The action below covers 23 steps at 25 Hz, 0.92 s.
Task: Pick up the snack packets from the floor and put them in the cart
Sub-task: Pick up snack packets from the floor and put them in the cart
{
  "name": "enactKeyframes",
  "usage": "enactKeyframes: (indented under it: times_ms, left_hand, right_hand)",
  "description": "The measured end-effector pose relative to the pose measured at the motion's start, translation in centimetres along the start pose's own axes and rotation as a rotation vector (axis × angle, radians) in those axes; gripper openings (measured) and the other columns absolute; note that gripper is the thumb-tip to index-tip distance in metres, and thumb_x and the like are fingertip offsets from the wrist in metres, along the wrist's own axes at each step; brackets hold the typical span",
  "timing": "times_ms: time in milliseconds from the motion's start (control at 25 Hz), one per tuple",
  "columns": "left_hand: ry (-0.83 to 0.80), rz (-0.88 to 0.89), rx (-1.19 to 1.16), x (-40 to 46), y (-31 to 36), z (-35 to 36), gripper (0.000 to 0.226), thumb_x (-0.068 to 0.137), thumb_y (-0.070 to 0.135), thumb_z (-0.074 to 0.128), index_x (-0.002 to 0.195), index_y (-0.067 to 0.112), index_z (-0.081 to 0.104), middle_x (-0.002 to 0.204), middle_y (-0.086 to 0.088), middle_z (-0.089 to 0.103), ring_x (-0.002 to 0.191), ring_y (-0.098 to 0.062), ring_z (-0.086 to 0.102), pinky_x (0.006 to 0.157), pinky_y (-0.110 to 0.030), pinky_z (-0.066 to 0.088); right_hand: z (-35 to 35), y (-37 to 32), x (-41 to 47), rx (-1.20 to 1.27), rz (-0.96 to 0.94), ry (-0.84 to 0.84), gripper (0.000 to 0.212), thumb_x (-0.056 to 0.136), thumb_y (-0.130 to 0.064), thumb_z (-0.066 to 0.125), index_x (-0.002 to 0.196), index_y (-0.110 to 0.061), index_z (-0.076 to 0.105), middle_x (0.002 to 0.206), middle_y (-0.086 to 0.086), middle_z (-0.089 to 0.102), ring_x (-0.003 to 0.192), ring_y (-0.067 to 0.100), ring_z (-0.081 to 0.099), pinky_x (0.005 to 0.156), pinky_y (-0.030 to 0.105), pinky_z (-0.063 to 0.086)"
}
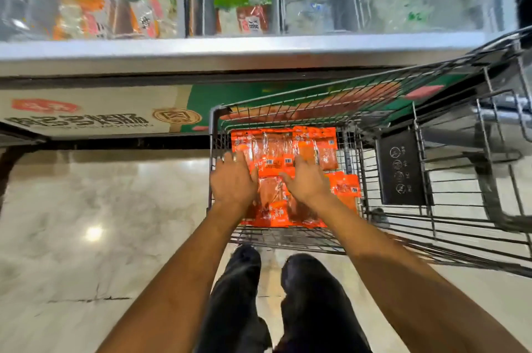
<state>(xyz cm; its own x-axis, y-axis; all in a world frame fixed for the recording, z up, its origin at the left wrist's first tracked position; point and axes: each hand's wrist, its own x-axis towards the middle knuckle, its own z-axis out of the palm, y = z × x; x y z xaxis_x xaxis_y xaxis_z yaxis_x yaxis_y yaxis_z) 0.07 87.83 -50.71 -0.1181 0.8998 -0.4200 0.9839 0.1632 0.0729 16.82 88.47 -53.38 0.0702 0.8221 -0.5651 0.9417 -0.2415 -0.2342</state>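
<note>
Glossy marble floor (86, 223) beside a freezer (230, 50) — left hand (233, 180), right hand (306, 180) spread flat on cart's (431, 237) snack packets (276, 148).

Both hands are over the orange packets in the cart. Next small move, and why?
Probably lift both hands straight up out of the cart. The left hand and right hand lie with fingers spread and flat over the orange packets, gripping nothing, and the packets already lie on the cart bottom. The visible floor shows no packets, so looking around for more would follow.
</note>
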Motion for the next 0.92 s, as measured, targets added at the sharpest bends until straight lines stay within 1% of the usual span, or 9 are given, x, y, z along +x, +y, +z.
enactKeyframes:
  times_ms: [80, 160, 240, 360, 440, 520, 680, 800, 920]
  left_hand:
    - [0.128, -0.017, -0.069, -3.6, -0.8, -4.9, 0.059, 0.097, 0.059, 0.047, 0.138, 0.016, 0.049, 0.135, -0.013, 0.056, 0.123, -0.034, 0.054, 0.095, -0.049, 0.053]
    - [0.248, -0.077, -0.131, -7.6, -2.6, -9.1, 0.066, 0.093, 0.066, 0.048, 0.138, 0.018, 0.050, 0.138, -0.013, 0.055, 0.128, -0.034, 0.050, 0.100, -0.051, 0.049]
    - [0.358, -0.165, -0.162, -11.6, -5.1, -12.2, 0.074, 0.089, 0.073, 0.044, 0.139, 0.019, 0.052, 0.139, -0.013, 0.055, 0.129, -0.035, 0.048, 0.102, -0.051, 0.047]
    - [0.498, -0.322, -0.213, -18.0, -10.3, -15.2, 0.085, 0.084, 0.080, 0.034, 0.141, 0.020, 0.053, 0.144, -0.011, 0.053, 0.134, -0.034, 0.046, 0.105, -0.051, 0.045]
    - [0.607, -0.445, -0.258, -23.1, -14.7, -16.2, 0.088, 0.083, 0.083, 0.032, 0.141, 0.021, 0.053, 0.147, -0.010, 0.052, 0.134, -0.033, 0.047, 0.105, -0.053, 0.045]
    - [0.693, -0.565, -0.290, -28.9, -19.4, -16.2, 0.087, 0.083, 0.084, 0.033, 0.140, 0.022, 0.055, 0.146, -0.009, 0.054, 0.131, -0.034, 0.050, 0.103, -0.053, 0.046]
    - [0.784, -0.771, -0.280, -40.3, -27.6, -14.8, 0.078, 0.086, 0.082, 0.038, 0.142, 0.028, 0.052, 0.146, -0.003, 0.055, 0.129, -0.030, 0.053, 0.099, -0.048, 0.046]
    - [0.838, -0.921, -0.273, -49.6, -33.9, -12.7, 0.074, 0.088, 0.080, 0.042, 0.142, 0.031, 0.051, 0.151, -0.001, 0.052, 0.135, -0.027, 0.051, 0.107, -0.050, 0.040]
    - [0.838, -1.043, -0.283, -58.3, -39.3, -9.9, 0.079, 0.090, 0.080, 0.039, 0.150, 0.030, 0.044, 0.160, 0.000, 0.042, 0.147, -0.024, 0.039, 0.118, -0.055, 0.026]
  right_hand:
    - [-4.0, -2.5, -3.9, -0.020, -0.101, 0.080, 0.080, 0.090, -0.073, 0.046, 0.142, -0.012, 0.045, 0.130, 0.019, 0.058, 0.117, 0.038, 0.060, 0.089, 0.046, 0.054]
    - [-7.5, -5.4, -7.7, -0.050, -0.224, 0.153, 0.092, 0.084, -0.083, 0.038, 0.144, -0.014, 0.044, 0.132, 0.019, 0.055, 0.120, 0.039, 0.058, 0.093, 0.048, 0.053]
    - [-9.9, -8.7, -10.7, -0.102, -0.349, 0.214, 0.092, 0.083, -0.086, 0.036, 0.141, -0.016, 0.046, 0.130, 0.019, 0.055, 0.120, 0.040, 0.056, 0.094, 0.049, 0.051]
    - [-11.8, -14.7, -15.1, -0.121, -0.554, 0.323, 0.084, 0.082, -0.087, 0.037, 0.129, -0.021, 0.054, 0.119, 0.015, 0.057, 0.112, 0.038, 0.058, 0.089, 0.048, 0.050]
    - [-11.7, -19.7, -19.1, -0.134, -0.722, 0.333, 0.084, 0.082, -0.087, 0.036, 0.133, -0.022, 0.055, 0.123, 0.014, 0.057, 0.114, 0.037, 0.058, 0.092, 0.048, 0.050]
    - [-10.4, -24.6, -24.0, -0.159, -0.882, 0.324, 0.086, 0.083, -0.087, 0.033, 0.137, -0.023, 0.053, 0.125, 0.014, 0.057, 0.115, 0.036, 0.058, 0.095, 0.048, 0.050]
    - [-4.7, -32.5, -33.9, -0.151, -1.130, 0.310, 0.087, 0.080, -0.089, 0.029, 0.135, -0.026, 0.053, 0.127, 0.016, 0.060, 0.116, 0.039, 0.058, 0.097, 0.050, 0.051]
    - [1.4, -37.6, -42.6, -0.205, -1.256, 0.286, 0.089, 0.078, -0.092, 0.023, 0.135, -0.029, 0.051, 0.133, 0.014, 0.058, 0.121, 0.037, 0.055, 0.099, 0.053, 0.048]
    - [7.6, -41.3, -49.7, -0.252, -1.378, 0.282, 0.082, 0.081, -0.090, 0.027, 0.132, -0.032, 0.053, 0.131, 0.009, 0.060, 0.121, 0.033, 0.055, 0.101, 0.052, 0.045]
